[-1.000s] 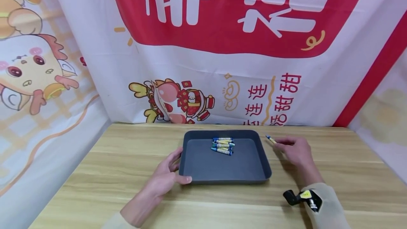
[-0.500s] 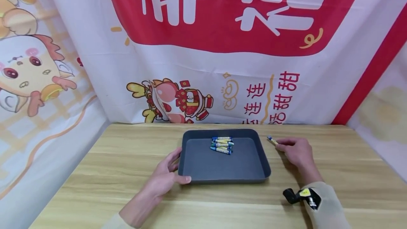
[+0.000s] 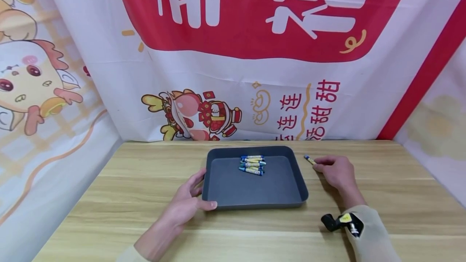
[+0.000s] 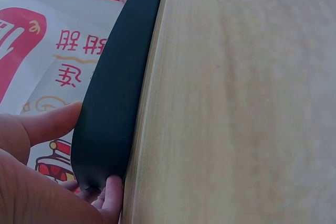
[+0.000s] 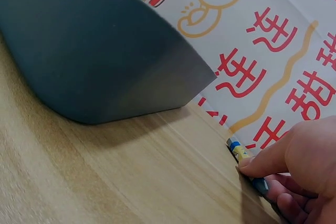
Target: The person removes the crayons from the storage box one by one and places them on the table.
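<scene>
A dark grey rectangular tray (image 3: 255, 191) lies on the wooden table. Several crayons (image 3: 252, 165) with pale yellow wrappers and blue bands are bunched near its back wall. My left hand (image 3: 185, 201) grips the tray's near left corner; in the left wrist view the thumb (image 4: 55, 123) is against one edge and fingers reach round the corner. To the right of the tray, my right hand (image 3: 336, 173) pinches one crayon (image 3: 309, 159) between thumb and fingers. The right wrist view shows this crayon (image 5: 239, 149) low at the table surface, its far part hidden by the fingers.
The wooden table (image 3: 233, 237) ends at a printed cloth (image 3: 225, 72) hanging behind it. Another patterned cloth (image 3: 32, 165) hangs at the left. A black mount (image 3: 338, 222) is on the right sleeve. In the right wrist view, the tray's wall (image 5: 100, 51) stands apart from the right hand.
</scene>
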### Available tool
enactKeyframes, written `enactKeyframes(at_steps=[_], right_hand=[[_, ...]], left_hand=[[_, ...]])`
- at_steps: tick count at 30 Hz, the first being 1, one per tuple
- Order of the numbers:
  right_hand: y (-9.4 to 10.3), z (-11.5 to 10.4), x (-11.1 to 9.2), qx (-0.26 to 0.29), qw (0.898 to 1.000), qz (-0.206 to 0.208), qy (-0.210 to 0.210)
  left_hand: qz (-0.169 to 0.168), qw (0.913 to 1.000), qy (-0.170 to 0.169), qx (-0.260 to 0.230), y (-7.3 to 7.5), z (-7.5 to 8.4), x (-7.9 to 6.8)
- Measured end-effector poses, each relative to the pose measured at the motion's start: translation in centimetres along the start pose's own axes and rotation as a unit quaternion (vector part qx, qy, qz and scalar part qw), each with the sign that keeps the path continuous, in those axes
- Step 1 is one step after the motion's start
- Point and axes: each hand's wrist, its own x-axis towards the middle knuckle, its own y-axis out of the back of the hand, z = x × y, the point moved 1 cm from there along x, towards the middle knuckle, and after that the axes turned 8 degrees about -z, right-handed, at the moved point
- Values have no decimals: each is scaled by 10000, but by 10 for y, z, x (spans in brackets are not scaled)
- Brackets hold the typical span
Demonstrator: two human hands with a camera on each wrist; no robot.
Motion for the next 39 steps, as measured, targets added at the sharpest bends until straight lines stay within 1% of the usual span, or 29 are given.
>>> enactKeyframes(at_steps=[5,11,16,23,29,33,39], right_hand=[[1,2,0,-35,10000,-15,-1],[0,-1,3,31,9996,-205,-182],[-1,-3,5,16,9996,-201,-199],[0,-5,3,177,9990,-282,-298],[1,-9,2,377,9982,-112,-461],[3,-13,2,477,9982,-47,-356],[7,-26,-2,541,9985,-93,-1]], left_hand=[[-31,10000,-18,19,-1,0,0],[3,9999,41,100,1,1,0],[-21,10000,41,61,2,1,-1],[-48,10000,17,38,2,0,1],[-40,10000,47,65,1,0,2],[-19,10000,51,49,0,1,1],[-2,10000,58,34,1,1,-1]])
